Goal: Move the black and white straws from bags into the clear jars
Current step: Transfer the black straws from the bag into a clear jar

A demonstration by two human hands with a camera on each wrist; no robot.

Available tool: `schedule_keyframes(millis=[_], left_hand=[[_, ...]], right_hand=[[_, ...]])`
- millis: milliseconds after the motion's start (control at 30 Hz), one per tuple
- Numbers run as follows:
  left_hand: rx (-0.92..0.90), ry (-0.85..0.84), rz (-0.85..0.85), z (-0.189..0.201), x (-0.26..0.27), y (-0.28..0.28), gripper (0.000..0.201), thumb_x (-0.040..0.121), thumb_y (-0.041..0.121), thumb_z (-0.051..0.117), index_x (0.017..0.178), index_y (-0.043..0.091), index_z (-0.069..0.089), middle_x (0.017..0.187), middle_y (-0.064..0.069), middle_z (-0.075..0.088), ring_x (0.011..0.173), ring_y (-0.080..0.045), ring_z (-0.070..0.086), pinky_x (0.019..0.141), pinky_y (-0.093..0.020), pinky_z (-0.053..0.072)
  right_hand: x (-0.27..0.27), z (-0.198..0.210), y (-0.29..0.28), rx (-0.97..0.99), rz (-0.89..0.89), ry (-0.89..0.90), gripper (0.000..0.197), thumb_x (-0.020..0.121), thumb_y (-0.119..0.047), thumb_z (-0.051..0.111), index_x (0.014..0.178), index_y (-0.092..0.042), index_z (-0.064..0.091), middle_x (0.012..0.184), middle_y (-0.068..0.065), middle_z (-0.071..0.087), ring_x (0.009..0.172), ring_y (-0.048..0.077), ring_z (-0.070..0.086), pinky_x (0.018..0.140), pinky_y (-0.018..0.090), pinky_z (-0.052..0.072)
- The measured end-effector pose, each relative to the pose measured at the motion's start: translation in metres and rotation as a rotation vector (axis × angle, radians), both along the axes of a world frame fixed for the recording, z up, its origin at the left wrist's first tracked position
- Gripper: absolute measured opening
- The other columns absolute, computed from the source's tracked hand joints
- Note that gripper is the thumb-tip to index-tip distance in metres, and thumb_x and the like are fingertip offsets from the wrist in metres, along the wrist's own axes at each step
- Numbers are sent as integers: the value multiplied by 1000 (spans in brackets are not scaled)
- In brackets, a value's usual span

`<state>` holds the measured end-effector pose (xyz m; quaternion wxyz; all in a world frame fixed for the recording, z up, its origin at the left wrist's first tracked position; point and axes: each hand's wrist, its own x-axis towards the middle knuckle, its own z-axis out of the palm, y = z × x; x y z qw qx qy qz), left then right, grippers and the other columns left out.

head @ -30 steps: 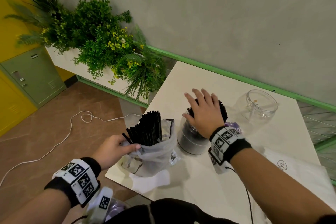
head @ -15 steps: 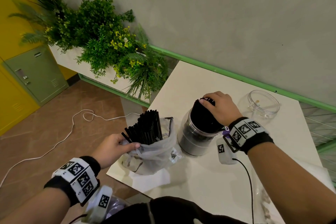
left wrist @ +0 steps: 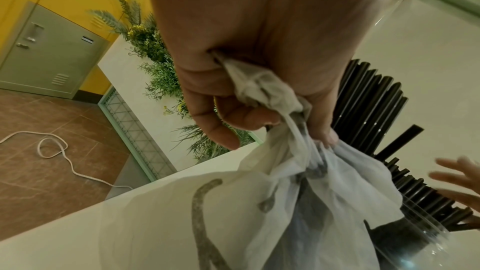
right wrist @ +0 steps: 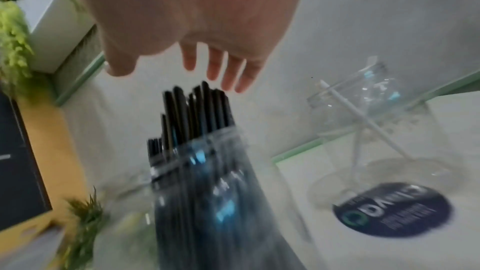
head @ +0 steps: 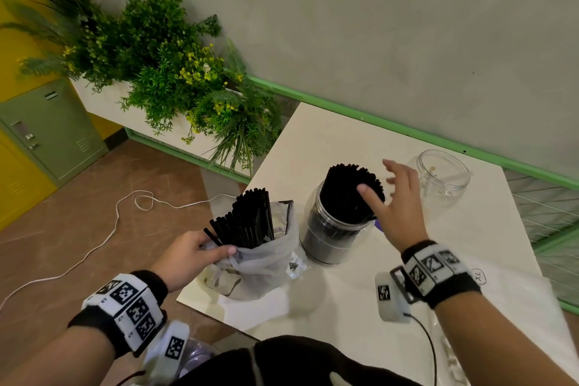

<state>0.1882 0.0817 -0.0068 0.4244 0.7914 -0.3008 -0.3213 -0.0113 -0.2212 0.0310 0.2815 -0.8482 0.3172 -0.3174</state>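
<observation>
Inside jar (head: pixel 332 238), black straws (head: pixel 351 194) upright, leaning

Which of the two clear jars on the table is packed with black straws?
The jar beside the bag, just under the right hand. The far jar near the wall holds only a few white straws.

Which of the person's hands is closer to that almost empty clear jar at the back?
Right. The right hand hovers open just beside the empty jar; the left hand grips the bag across the table.
</observation>
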Motion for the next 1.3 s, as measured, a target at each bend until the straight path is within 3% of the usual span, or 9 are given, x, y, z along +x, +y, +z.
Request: schedule_keyframes(millis=[100,233,433,567,700,833,933,1100,1300], left_hand=[[18,-30,-1,0,1,-1,42,73,43,69,49,13,51,41,7,35,41,-6,29,46,-19,22],[37,-36,-7,-2,3,0,46,68,52,66,53,11,51,44,6,33,46,-12,29,50,-26,21],[43,-53,-17,2,0,-2,53,81,34,69,33,27,47,36,8,33,36,-6,25,43,-18,18],[41,-48,-17,3,0,-1,52,76,41,69,34,25,43,40,6,27,38,-7,21,43,-19,16],[41,-57,-6,3,0,0,56,79,37,70,37,23,37,40,7,26,37,-7,20,43,-19,15],[33,-61,12,4,-1,1,55,82,29,70,35,25,41,37,8,28,34,-6,26,40,-14,20],[39,-64,17,3,1,1,51,80,32,70,41,23,39,38,7,28,35,-6,25,40,-15,19],[42,-54,10,4,0,-3,50,81,31,71,47,19,36,37,8,29,34,-6,25,40,-16,21],[39,-28,-8,3,2,-1,41,81,35,70,52,14,49,41,7,34,39,-5,29,46,-20,22]], right_hand=[[-19,-22,15,-21,-83,-27,63,72,-35,81,123,-14,50,111,-2,40,85,11,48,75,4,40],[-24,-35,19,30,-78,-157,39,76,-7,79,105,-22,57,92,2,51,70,5,54,66,9,44],[-6,-8,-2,20,-59,-172,15,83,-8,72,93,-17,66,85,3,63,74,4,58,70,10,47],[14,13,-26,-20,-15,-55,12,82,-12,73,89,-19,68,85,3,59,70,7,53,67,10,41],[14,7,-28,-26,-44,37,21,85,-17,70,104,-19,64,97,1,51,72,10,51,71,16,42],[-4,-13,-5,-75,-80,-124,43,94,-37,53,130,-16,49,127,-1,40,115,21,48,97,42,46],[-10,-32,6,-114,26,81,66,91,-55,40,145,-18,34,150,2,28,139,21,27,109,50,35],[13,-19,7,-162,9,305,94,83,-76,32,151,-13,20,159,6,14,145,26,15,118,45,19],[59,2,3,-244,44,601,98,70,-84,44,149,-33,16,155,0,23,138,31,26,106,50,38]])
